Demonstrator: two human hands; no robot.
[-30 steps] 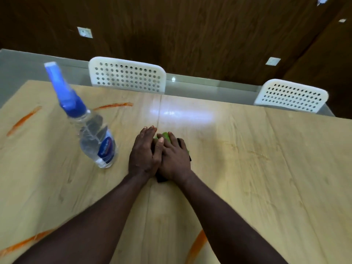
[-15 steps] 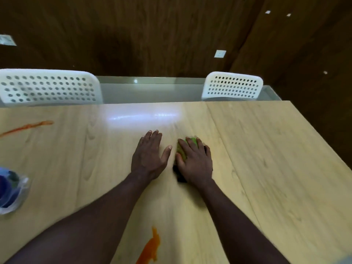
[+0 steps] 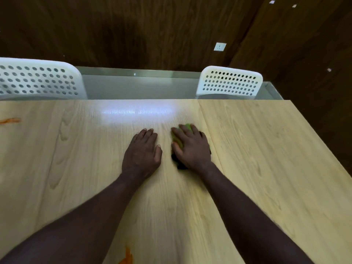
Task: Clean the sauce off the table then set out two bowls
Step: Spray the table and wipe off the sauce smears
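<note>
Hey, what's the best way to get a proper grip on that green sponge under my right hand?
Come from above. The sponge lies flat on the table under the right hand, so only its side edges are free. Probably best: thumb against the left edge, fingers curled over the right edge, pinching across its width. The left hand rests flat beside it, apart.

Counter: pale wood-grain, laminate by the look, smooth with a soft sheen. A white patch of glare lies near its far edge.

Sauce smear: thin orange film, lying flat on the grain.

Sponge: green face, dark layer beneath. Soft-looking, but too blurred to read the texture.

Chairs, left and right: white moulded plastic with perforated backs, satin finish.

Wall: dark wood panelling, grain visible, low sheen.

Socket plate: smooth white plastic.
</note>
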